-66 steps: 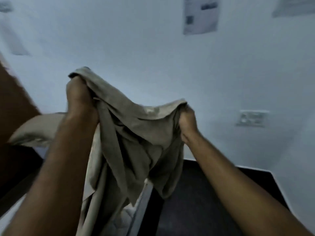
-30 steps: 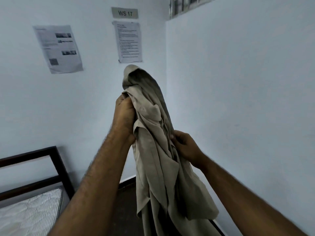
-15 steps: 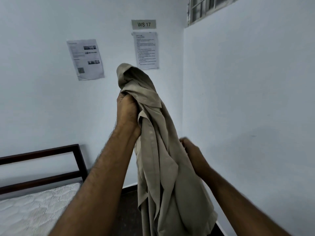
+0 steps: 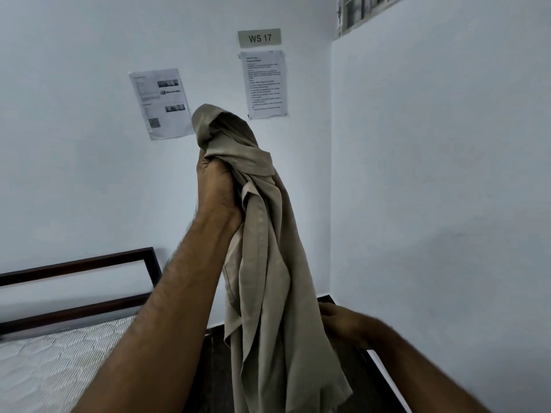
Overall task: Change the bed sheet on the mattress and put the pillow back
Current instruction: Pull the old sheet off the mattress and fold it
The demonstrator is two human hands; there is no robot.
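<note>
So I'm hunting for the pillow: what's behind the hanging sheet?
Behind the beige sheet: blue wall, dark floor. No pillow is visible, but the sheet covers part of the corner.

"WS 17" on grey wall plaque [image 4: 259,38]

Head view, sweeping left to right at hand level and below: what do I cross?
Mattress → bed frame → left hand gripping the sheet → right hand at the sheet's lower edge.

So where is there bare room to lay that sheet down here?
The mattress top at lower left shows bare, bordered by the dark bed frame and the left hand's forearm. The floor strip by the corner is narrow, crowded by the hanging sheet and right hand.
</note>
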